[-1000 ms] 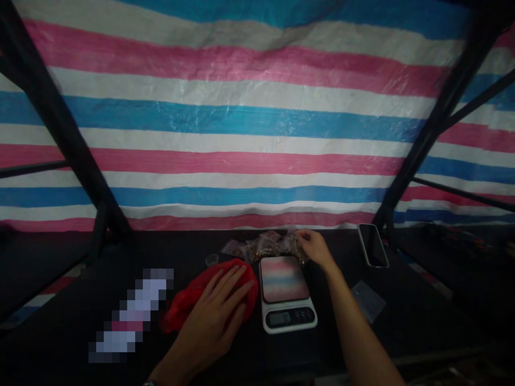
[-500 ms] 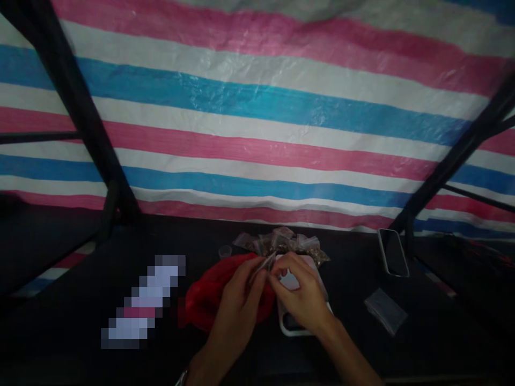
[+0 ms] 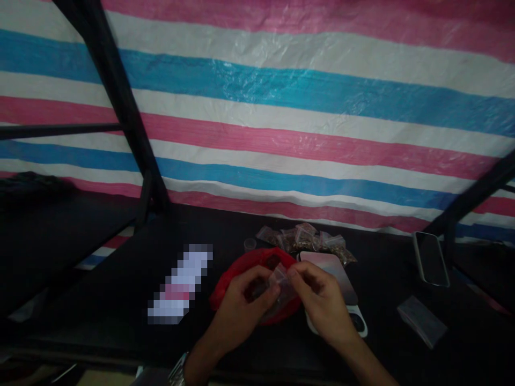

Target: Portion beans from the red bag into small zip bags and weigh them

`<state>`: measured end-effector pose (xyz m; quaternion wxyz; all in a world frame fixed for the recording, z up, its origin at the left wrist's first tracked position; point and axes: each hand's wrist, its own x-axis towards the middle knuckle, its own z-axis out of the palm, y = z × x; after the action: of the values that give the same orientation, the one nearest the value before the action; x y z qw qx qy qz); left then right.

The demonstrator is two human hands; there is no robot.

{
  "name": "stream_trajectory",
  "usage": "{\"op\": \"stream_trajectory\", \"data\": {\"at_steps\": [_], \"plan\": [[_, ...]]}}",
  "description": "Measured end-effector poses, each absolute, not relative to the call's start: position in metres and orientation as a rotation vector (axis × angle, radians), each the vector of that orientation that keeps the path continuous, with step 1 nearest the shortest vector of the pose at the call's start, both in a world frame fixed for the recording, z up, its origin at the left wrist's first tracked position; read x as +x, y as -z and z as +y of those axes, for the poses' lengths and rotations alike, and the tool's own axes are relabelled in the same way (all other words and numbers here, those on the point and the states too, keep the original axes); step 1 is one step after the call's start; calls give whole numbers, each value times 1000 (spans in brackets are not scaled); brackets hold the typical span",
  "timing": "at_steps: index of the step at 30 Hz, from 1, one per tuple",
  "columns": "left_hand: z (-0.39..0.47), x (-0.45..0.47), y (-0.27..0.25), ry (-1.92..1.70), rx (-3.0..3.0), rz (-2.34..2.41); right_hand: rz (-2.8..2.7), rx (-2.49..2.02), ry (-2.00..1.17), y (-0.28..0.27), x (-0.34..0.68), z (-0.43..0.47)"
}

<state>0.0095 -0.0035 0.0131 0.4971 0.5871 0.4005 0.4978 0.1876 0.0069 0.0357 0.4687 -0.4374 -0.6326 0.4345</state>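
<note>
Between my two hands is a small clear zip bag, held above a red plastic bag that lies spread on the dark table. The fingers and thumb of my left hand pinch the zip bag's left side. At its upper right edge, my right hand grips it between thumb and fingertips. Right beside that hand is a small white scale with a shiny square plate, partly covered by the hand. Dark contents show inside the red bag, too dim to name.
Several filled zip bags lie behind the scale, next to a small clear cup. To the right are a phone and a stack of flat clear bags. A pixelated strip lies left. Black posts frame a striped sheet.
My view has swung left, so everything sits further right. My hands have turned the zip bag from edge-on to facing me, and my right hand has moved slightly away from my left.
</note>
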Motion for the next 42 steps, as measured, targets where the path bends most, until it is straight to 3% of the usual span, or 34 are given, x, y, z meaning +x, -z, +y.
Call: {"op": "stream_trajectory", "data": {"at_steps": [7,12,18,25,31,42], "plan": [[4,9,-11,-1380,1124,1074,-1428,-1033,-1546,-32,205,6],[5,16,-7,-1481,1240,1189,-1400,-1082,-1560,-28,213,4],[-17,27,-4,-1887,1686,1580,-1341,-1069,-1484,-31,210,-2],[-20,39,0,-1243,1482,1044,-1432,-988,-1505,-20,201,-2],[-12,27,-2,-1204,1433,888,-1471,-962,-1483,-20,203,3],[-12,21,13,-1383,1844,1170,-1276,-1018,-1305,-16,178,3]]}}
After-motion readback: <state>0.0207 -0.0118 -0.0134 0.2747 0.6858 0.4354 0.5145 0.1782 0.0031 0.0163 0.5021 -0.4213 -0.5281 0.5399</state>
